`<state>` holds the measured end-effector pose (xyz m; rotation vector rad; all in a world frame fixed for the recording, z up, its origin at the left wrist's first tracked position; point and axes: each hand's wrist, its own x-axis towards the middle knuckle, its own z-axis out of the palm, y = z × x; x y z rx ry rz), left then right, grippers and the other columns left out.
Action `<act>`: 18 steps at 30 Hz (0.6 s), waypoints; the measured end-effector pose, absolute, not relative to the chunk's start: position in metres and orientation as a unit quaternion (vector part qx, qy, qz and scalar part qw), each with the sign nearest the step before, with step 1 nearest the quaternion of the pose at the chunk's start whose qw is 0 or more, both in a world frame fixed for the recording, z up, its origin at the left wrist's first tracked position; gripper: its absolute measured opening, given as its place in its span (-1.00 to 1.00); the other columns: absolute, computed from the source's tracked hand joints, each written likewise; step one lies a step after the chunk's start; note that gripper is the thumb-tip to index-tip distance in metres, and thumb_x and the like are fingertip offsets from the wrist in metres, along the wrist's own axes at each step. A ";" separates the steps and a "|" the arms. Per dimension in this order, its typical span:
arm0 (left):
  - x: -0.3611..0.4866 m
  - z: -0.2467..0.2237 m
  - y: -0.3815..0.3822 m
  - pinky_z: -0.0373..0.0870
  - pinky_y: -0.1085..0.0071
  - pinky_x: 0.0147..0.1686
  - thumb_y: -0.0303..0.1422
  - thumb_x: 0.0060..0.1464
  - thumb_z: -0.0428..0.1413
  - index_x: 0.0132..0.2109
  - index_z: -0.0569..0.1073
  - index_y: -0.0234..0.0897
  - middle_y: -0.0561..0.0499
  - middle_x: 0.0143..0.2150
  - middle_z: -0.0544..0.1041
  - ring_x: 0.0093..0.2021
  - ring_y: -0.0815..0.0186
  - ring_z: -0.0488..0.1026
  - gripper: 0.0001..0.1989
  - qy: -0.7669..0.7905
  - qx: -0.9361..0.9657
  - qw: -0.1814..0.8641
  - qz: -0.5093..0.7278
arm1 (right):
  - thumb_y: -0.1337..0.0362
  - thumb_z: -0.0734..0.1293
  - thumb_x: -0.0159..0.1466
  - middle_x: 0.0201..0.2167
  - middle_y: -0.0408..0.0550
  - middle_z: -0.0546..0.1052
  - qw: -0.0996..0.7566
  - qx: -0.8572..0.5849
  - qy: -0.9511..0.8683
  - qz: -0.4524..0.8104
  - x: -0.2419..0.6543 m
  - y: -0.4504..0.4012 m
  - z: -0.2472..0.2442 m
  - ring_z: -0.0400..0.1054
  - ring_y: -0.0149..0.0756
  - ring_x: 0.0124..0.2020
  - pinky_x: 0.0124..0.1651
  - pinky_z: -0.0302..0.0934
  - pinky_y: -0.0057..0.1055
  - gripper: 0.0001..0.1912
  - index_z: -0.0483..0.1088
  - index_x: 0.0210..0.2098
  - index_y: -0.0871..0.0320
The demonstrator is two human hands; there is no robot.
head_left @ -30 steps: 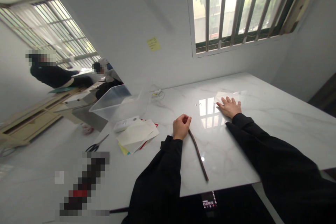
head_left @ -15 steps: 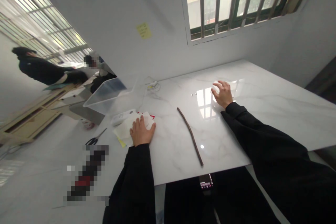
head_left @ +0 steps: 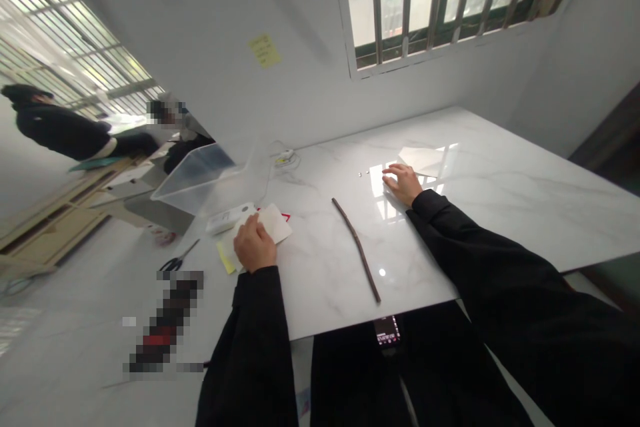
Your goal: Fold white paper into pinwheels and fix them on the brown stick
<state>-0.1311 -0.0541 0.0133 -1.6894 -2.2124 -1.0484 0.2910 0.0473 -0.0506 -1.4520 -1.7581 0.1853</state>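
My left hand (head_left: 255,243) is over a small pile at the left of the white table, its fingers curled onto a cream sheet of paper (head_left: 277,221). Yellow paper (head_left: 226,258), a white box-like item (head_left: 231,217) and a red-edged piece (head_left: 286,217) show around that hand. My right hand (head_left: 404,185) is low over the tabletop, fingers stretched and slightly apart, holding nothing visible. Just beyond it lies another cream paper (head_left: 421,159). Between the hands rests a thin brown stick (head_left: 357,247). Two tiny pieces (head_left: 363,173) lie left of my right fingertips.
A clear plastic bin (head_left: 200,177) stands at the far left, with a coiled cable (head_left: 286,158) beside it. Black scissors (head_left: 175,263) lie left of the pile. A lit phone (head_left: 388,331) is at my lap below the table edge. Two people are in the left background.
My right hand has moved left, off the cream paper, which now shows more fully. The left hand's fingers have gone from flat to curled. The whole view has shifted slightly.
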 end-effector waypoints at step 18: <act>0.005 0.000 0.042 0.41 0.24 0.28 -0.39 0.35 0.08 0.20 0.51 -0.37 -0.23 0.11 0.64 0.18 0.17 0.56 -0.65 -0.467 -0.310 -0.458 -0.691 | 0.21 0.26 0.43 -0.07 0.21 0.63 0.382 -0.657 -0.646 0.072 0.292 0.054 -0.050 0.49 -0.05 -0.05 0.19 0.27 -0.20 -0.67 0.62 -0.08 0.28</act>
